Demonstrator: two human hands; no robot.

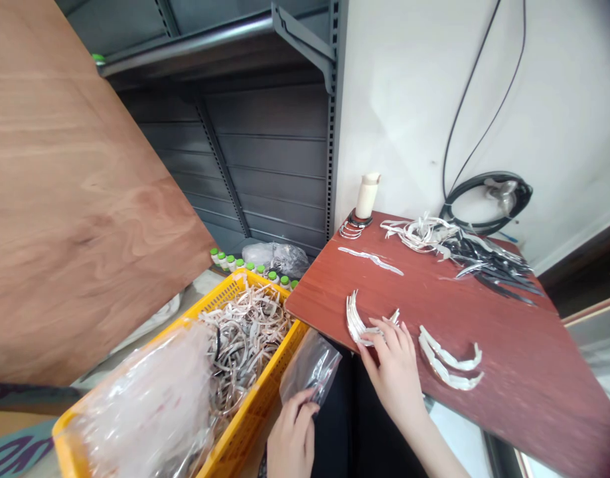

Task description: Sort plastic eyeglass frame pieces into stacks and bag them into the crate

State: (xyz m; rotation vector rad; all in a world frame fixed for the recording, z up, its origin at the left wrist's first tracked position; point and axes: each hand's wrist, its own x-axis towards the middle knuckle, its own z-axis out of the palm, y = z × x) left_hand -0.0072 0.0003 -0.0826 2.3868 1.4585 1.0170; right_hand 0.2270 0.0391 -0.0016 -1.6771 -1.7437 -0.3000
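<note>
My left hand is closed on the edge of a clear plastic bag, which hangs between the yellow crate and my lap. My right hand rests at the table's near edge, its fingers curled over a stack of thin curved white strips. Part of that stack is hidden beneath the fingers. Just right of the hand, two curved white bundles lie apart on the reddish-brown table. What the strips are made of I cannot tell.
A yellow crate at the left holds many tangled strips and a plastic sheet. Farther back on the table are a flat white strip, a white cylinder, a pile of white and black strips and a black cable coil.
</note>
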